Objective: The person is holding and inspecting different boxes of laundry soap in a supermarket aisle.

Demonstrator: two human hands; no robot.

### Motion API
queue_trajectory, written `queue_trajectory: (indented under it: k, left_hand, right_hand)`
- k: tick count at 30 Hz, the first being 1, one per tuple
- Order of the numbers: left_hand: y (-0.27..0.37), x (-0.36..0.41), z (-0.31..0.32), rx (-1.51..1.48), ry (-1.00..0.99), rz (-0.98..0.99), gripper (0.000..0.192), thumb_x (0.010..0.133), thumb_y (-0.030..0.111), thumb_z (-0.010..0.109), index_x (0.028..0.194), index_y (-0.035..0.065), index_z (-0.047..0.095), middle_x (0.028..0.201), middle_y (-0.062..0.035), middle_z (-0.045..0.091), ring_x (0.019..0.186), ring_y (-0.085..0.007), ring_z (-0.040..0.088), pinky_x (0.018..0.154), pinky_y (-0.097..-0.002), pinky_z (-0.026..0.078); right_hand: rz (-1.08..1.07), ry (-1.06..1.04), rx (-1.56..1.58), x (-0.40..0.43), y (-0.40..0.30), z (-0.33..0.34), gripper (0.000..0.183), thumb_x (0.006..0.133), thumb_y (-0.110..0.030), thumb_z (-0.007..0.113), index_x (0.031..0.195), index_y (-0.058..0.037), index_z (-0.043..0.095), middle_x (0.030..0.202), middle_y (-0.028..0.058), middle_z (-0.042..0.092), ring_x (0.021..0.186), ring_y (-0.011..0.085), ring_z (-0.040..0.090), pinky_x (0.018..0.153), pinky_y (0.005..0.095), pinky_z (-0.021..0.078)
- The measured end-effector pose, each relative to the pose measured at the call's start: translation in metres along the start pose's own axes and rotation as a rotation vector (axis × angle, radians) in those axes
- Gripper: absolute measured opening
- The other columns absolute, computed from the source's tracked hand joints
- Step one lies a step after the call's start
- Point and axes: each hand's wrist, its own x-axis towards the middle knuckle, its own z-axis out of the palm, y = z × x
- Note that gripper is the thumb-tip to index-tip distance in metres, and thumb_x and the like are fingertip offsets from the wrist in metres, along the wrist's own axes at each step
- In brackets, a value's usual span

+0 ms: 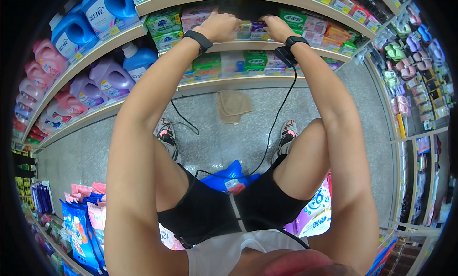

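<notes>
Both arms reach forward to a store shelf (250, 45) of small boxed and wrapped packs. At a yellow-green pack (244, 30), my left hand (221, 27) has its fingers bent over the left side; whether it grips the pack is unclear. Close beside that pack stands a purple pack (259, 30), with my right hand (278, 28) at its right edge, fingertips partly hidden behind it. Pink boxes (195, 18) stand behind and left of my left hand. A green box (292, 19) is just right of my right hand. Each wrist wears a black band, the right one with a small device.
Blue detergent bottles (107, 11) and purple bottles (111, 77) line the left shelves. A folded tan cloth (233, 106) lies on the floor before my shoes. A black cable (273, 122) hangs from the right wrist. A blue bag (229, 177) lies below me; slippers (408, 66) hang at right.
</notes>
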Motion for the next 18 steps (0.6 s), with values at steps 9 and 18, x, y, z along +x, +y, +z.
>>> queue_trajectory:
  k: [9,18]
  left_hand:
    - [0.003,0.002,0.001,-0.023,-0.018,-0.042,0.054,0.085,0.025,0.068,0.138,0.0126,0.065,0.126,-0.0139,0.069,0.119,-0.0343,0.065,0.118,-0.0669,0.029]
    - [0.0,0.001,0.0,-0.042,-0.028,-0.022,0.053,0.086,0.026,0.068,0.138,0.0122,0.065,0.124,-0.0146,0.07,0.12,-0.0346,0.064,0.118,-0.0659,0.028]
  right_hand:
    - [0.009,0.033,0.053,-0.008,-0.002,-0.002,0.039,0.093,-0.013,0.069,0.128,0.0014,0.065,0.124,0.0236,0.067,0.118,0.0417,0.061,0.102,0.0459,0.0495]
    - [0.016,-0.031,-0.056,-0.005,-0.005,-0.002,0.036,0.093,-0.02,0.071,0.123,-0.0016,0.067,0.123,0.0245,0.066,0.117,0.0414,0.063,0.1,0.049,0.0519]
